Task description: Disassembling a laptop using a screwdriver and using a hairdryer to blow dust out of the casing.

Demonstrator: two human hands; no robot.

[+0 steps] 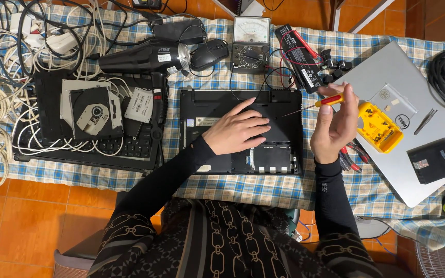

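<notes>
Head view shows the left hand (235,131) lying flat and open on the upside-down black laptop (240,131) while the right hand (336,123) pinches a small red-and-yellow screwdriver (318,104), whose thin tip could slip and scratch it.

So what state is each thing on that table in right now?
Black laptop: upside down, bottom panel open.
Screwdriver: held in right hand.
Left hand: flat on laptop.
Silver laptop: lid shut.
Yellow bit case: open.
Optical drive: removed, lying on a keyboard.
</notes>
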